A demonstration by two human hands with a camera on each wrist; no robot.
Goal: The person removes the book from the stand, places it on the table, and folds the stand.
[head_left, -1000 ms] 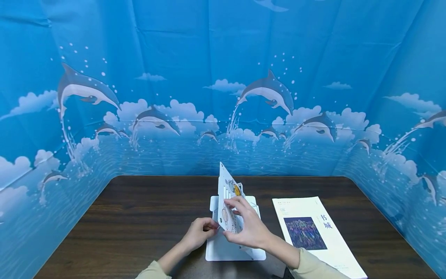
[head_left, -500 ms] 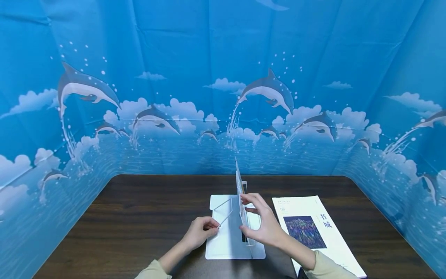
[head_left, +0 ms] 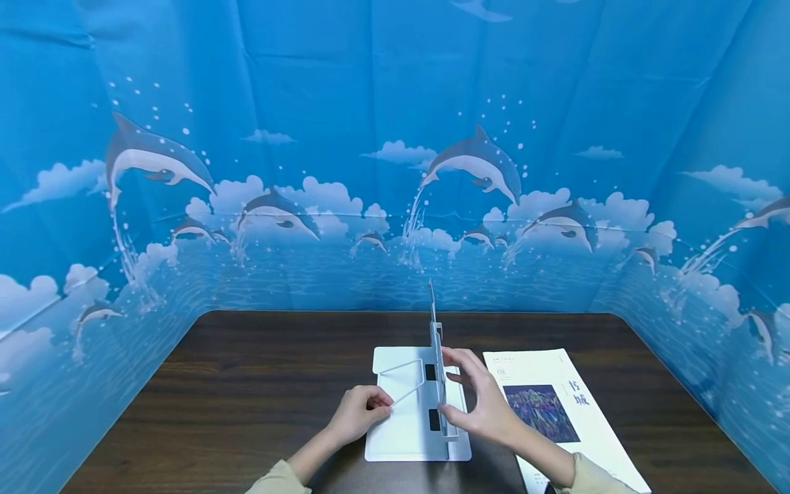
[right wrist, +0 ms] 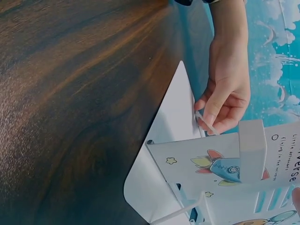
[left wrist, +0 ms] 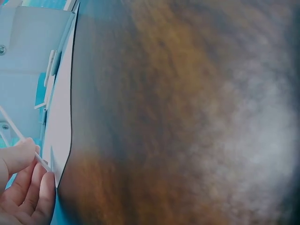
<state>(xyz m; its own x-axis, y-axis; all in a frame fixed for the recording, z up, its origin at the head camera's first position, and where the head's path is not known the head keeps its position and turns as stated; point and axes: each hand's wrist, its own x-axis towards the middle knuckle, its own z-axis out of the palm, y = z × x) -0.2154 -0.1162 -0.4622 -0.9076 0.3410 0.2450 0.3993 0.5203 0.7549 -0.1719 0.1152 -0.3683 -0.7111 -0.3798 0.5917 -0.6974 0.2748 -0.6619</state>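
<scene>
A white book stand has a flat base plate on the table, and its printed panel stands nearly upright, edge-on in the head view. My left hand pinches the end of a thin white wire support between thumb and fingers at the base's left side. The left wrist view shows the same wire in those fingertips. On the panel's right side, my right hand grips it with thumb and fingers. Cartoon drawings cover the panel's front in the right wrist view, where a white clip crosses it.
A book with a white cover lies to the right, partly under the right forearm. Dark wooden table surrounds the stand. A blue dolphin-print curtain rises behind the table's far edge.
The panel has swung from leaning left to nearly upright, with my right hand moving right along with it. The wire support has come into view, my left hand staying at its end.
</scene>
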